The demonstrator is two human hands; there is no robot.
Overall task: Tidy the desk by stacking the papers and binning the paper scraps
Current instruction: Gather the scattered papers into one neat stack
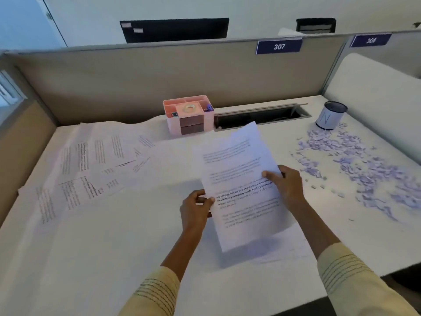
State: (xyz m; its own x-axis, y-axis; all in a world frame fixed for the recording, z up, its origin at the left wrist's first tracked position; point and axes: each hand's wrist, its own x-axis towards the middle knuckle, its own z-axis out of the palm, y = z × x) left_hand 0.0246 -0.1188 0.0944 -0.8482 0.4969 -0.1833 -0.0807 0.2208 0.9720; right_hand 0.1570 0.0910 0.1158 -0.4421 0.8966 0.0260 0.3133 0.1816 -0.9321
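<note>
Both hands hold a thin stack of printed papers (239,179) lifted off the white desk (114,247) and tilted. My left hand (197,207) grips its left edge, and my right hand (287,185) grips its right edge with the thumb on top. Several more printed sheets (91,165) lie spread and overlapping on the left part of the desk. A wide scatter of pale purple paper scraps (355,163) covers the right part. A small round bin (331,115), white with a dark rim, stands upright at the back right, just behind the scraps.
A pink desk organiser (189,114) with tape in it stands at the back centre. Beside it is an open cable slot (262,116) in the desk. Grey partition panels (136,83) close the back and left. The desk's front edge drops off at bottom right.
</note>
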